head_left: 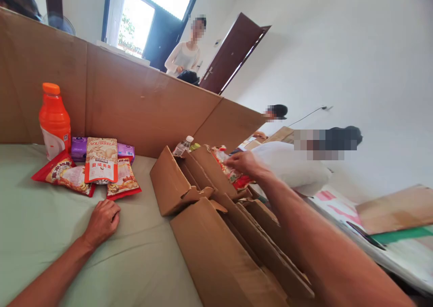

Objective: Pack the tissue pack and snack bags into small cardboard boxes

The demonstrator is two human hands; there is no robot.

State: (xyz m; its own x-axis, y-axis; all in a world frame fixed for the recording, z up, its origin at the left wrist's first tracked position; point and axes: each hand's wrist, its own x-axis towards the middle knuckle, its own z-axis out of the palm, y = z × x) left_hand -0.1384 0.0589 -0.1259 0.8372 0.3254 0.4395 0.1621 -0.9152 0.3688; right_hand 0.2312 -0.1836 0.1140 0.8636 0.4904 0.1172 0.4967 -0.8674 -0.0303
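Observation:
My left hand [103, 219] rests on the pale green tabletop with its fingers curled in and nothing visible in them. Just beyond it are two red-and-white snack bags [69, 176] [123, 178]. An upright nut pouch [100, 160] stands between them, in front of purple packs [79, 149]. An orange drink bottle [56, 122] stands behind at the left. My right hand [245, 163] reaches over the cardboard box with dividers [209, 248], fingers bent together by a red-and-white packet [233, 176]. Whether it grips that packet is hidden.
A tall cardboard panel [145, 99] runs along the back. In the box's far compartments are a clear bottle [182, 146] and a green item [194, 147]. One person [186, 56] stands behind the panel; others [287, 162] are at the right, near a flat cardboard piece [399, 207].

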